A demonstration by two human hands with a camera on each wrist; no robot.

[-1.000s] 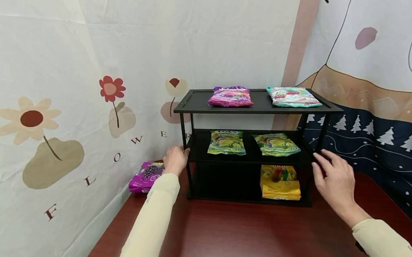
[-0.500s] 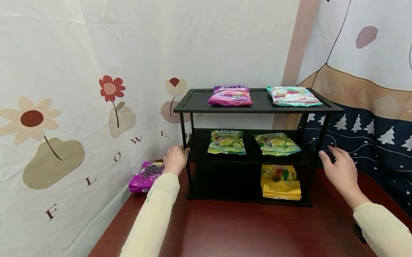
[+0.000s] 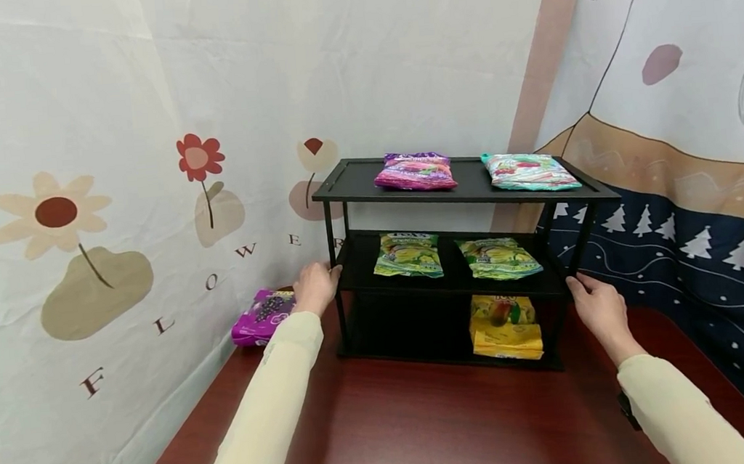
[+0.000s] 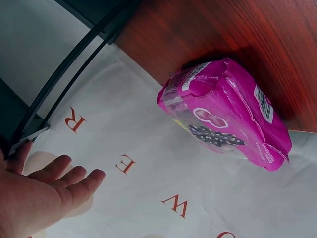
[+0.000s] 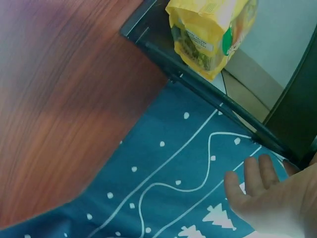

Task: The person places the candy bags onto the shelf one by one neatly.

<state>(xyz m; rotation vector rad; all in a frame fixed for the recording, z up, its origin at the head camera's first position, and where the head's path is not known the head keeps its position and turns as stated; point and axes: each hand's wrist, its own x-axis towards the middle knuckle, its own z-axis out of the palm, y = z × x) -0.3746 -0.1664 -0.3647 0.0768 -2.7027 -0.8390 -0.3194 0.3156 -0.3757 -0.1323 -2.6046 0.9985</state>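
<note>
A black three-tier shelf rack (image 3: 396, 288) stands on the table. My left hand (image 3: 314, 289) pinches the left end of its middle tier, beside the front post; in the left wrist view this hand (image 4: 49, 196) has its other fingers spread off the metal. At the opposite end my right hand (image 3: 601, 309) pinches the middle tier's right corner. Its remaining fingers stick out loosely in the right wrist view, where the hand (image 5: 277, 193) is partly cut off. Both thumbs are mostly hidden in the wrist views.
Purple (image 3: 415, 172) and teal candy bags (image 3: 530, 172) lie on top. Two green bags (image 3: 408, 256) rest on the middle tier, a yellow bag (image 3: 505, 327) on the bottom. A purple grape-printed bag (image 3: 262, 317) sits left of the rack. Printed cloth (image 3: 234, 68) hangs behind.
My right hand moved off the rack's right corner, then came back left and took hold of it. The left hand stays on the left end; the rack has hardly moved.
</note>
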